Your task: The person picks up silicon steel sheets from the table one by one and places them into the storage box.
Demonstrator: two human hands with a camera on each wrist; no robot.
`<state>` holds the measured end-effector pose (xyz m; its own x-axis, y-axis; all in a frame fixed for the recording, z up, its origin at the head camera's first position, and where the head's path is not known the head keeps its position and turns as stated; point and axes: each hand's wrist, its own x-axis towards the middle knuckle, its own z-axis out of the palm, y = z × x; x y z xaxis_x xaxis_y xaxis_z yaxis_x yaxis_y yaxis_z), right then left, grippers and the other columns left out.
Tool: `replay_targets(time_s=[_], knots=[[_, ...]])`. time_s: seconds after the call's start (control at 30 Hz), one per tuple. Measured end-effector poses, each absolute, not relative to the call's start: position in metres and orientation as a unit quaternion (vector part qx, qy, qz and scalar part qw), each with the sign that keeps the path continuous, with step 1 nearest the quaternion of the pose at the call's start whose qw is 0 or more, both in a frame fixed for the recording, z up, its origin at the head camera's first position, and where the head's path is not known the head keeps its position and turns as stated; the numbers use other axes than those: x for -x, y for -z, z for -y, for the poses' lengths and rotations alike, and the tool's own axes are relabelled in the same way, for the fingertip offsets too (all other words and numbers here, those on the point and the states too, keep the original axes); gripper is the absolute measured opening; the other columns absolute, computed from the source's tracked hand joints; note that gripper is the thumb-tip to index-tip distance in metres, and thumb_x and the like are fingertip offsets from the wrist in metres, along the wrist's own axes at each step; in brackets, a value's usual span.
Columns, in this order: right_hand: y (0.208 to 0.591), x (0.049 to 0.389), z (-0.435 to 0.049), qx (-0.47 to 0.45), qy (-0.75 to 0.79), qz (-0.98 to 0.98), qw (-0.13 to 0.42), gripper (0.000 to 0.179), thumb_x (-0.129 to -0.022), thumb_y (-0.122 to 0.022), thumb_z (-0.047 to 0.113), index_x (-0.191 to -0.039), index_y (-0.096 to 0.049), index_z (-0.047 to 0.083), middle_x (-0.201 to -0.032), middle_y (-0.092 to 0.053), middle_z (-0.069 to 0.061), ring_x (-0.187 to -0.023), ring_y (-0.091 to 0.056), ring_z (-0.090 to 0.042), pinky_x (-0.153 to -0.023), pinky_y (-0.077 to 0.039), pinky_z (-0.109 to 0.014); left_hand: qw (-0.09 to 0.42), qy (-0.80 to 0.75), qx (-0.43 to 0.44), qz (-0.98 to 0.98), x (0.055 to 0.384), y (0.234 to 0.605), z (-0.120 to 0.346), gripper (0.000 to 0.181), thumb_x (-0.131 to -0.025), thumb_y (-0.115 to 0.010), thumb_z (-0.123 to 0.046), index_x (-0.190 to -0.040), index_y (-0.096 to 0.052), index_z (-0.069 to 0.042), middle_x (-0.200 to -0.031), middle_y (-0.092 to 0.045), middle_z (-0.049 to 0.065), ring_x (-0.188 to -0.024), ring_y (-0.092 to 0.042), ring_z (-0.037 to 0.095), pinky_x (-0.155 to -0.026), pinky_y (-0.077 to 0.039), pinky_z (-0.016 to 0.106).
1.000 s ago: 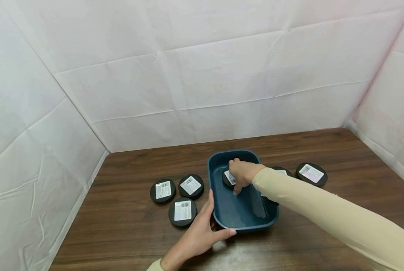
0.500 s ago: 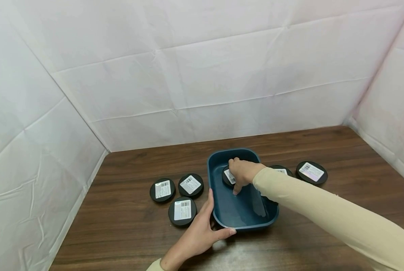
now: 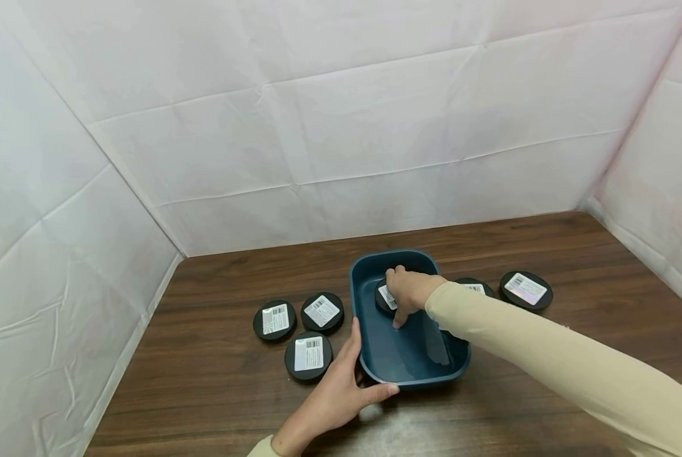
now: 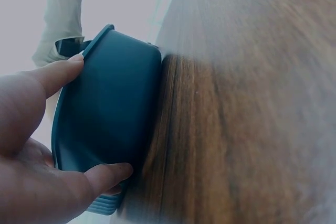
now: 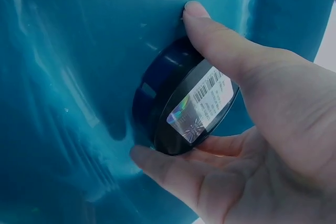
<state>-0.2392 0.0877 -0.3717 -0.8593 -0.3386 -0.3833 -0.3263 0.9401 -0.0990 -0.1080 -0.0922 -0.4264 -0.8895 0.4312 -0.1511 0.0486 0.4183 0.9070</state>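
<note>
A blue plastic bin (image 3: pixel 401 358) lies on the wooden table in the head view. My left hand (image 3: pixel 341 393) holds its near left corner, thumb on the near rim and fingers along the left wall. The left wrist view shows that thumb at the rim of the bin (image 4: pixel 113 87). Inside the bin, my right hand (image 3: pixel 412 292) reaches down over a thick round black disc (image 3: pixel 388 297) with a white barcode label. In the right wrist view, thumb and fingers span the tilted disc (image 5: pixel 168 108) from opposite sides, close to the bin floor.
Left of the bin lie three labelled black discs: a far-left one (image 3: pixel 275 320), one near the rim (image 3: pixel 322 312) and a nearer one (image 3: pixel 308 357). To the right, one disc (image 3: pixel 474 287) is partly behind the right sleeve and another (image 3: pixel 526 291) lies farther out. White sheeting (image 3: pixel 295 127) encloses the table.
</note>
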Motion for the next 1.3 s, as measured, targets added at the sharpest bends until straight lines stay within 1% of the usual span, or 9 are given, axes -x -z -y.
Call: replay_targets(time_s=[0.23, 0.37, 0.57, 0.77, 1.0, 1.17, 1.3], knots=[[0.368, 0.238, -0.089, 0.167, 0.013, -0.962, 0.215, 0.100, -0.075, -0.090, 0.036, -0.147, -0.035, -0.005, -0.137, -0.049, -0.024, -0.108, -0.056, -0.029, -0.100, -0.051, -0.045, 0.185, -0.517, -0.147, -0.822, 0.108, 0.427, 0.091, 0.113, -0.091, -0.074, -0.042, -0.160, 0.013, -0.018, -0.168, -0.008, 0.019, -0.150, -0.030, 0.031, -0.112, -0.040, 0.049], [0.364, 0.240, -0.090, 0.171, 0.001, -0.962, 0.214, 0.102, -0.075, -0.089, 0.040, -0.148, -0.034, -0.005, -0.142, -0.047, -0.025, -0.114, -0.056, -0.031, -0.104, -0.049, -0.048, 0.183, -0.513, -0.147, -0.826, 0.108, 0.427, 0.091, 0.114, -0.091, -0.074, -0.042, -0.160, 0.012, -0.017, -0.168, -0.008, 0.019, -0.150, -0.030, 0.030, -0.112, -0.039, 0.049], [0.360, 0.240, -0.089, 0.174, -0.005, -0.962, 0.209, 0.104, -0.075, -0.088, 0.042, -0.150, -0.033, -0.005, -0.147, -0.044, -0.027, -0.123, -0.055, -0.035, -0.108, -0.046, -0.052, 0.183, -0.515, -0.148, -0.824, 0.109, 0.426, 0.091, 0.114, -0.091, -0.074, -0.041, -0.160, 0.013, -0.017, -0.168, -0.009, 0.019, -0.149, -0.032, 0.029, -0.111, -0.041, 0.047], [0.358, 0.237, -0.088, 0.185, -0.006, -0.959, 0.214, 0.107, -0.077, -0.086, 0.043, -0.153, -0.027, -0.004, -0.154, -0.038, -0.027, -0.138, -0.046, -0.039, -0.113, -0.041, -0.053, 0.187, -0.523, -0.148, -0.818, 0.107, 0.426, 0.093, 0.113, -0.091, -0.074, -0.040, -0.160, 0.013, -0.016, -0.168, -0.008, 0.019, -0.148, -0.035, 0.029, -0.109, -0.044, 0.045], [0.346, 0.237, -0.090, 0.203, 0.043, -0.954, 0.215, 0.111, -0.083, -0.082, 0.042, -0.158, -0.015, -0.003, -0.159, -0.030, -0.028, -0.143, -0.040, -0.039, -0.115, -0.037, -0.053, 0.185, -0.517, -0.140, -0.824, 0.107, 0.424, 0.095, 0.113, -0.091, -0.073, -0.042, -0.160, 0.013, -0.018, -0.169, -0.006, 0.017, -0.151, -0.029, 0.030, -0.112, -0.042, 0.048], [0.344, 0.236, -0.095, 0.209, 0.054, -0.953, 0.211, 0.109, -0.083, -0.082, 0.041, -0.158, -0.016, -0.002, -0.158, -0.030, -0.027, -0.143, -0.039, -0.040, -0.115, -0.036, -0.055, 0.182, -0.513, -0.139, -0.827, 0.107, 0.425, 0.096, 0.113, -0.091, -0.073, -0.043, -0.160, 0.013, -0.019, -0.169, -0.006, 0.017, -0.152, -0.025, 0.031, -0.114, -0.038, 0.050], [0.347, 0.234, -0.099, 0.223, 0.057, -0.952, 0.199, 0.108, -0.083, -0.082, 0.041, -0.158, -0.018, -0.002, -0.157, -0.032, -0.028, -0.143, -0.038, -0.041, -0.114, -0.037, -0.055, 0.183, -0.512, -0.137, -0.828, 0.105, 0.426, 0.096, 0.114, -0.090, -0.073, -0.044, -0.160, 0.013, -0.020, -0.169, -0.005, 0.017, -0.152, -0.025, 0.031, -0.114, -0.038, 0.050]])
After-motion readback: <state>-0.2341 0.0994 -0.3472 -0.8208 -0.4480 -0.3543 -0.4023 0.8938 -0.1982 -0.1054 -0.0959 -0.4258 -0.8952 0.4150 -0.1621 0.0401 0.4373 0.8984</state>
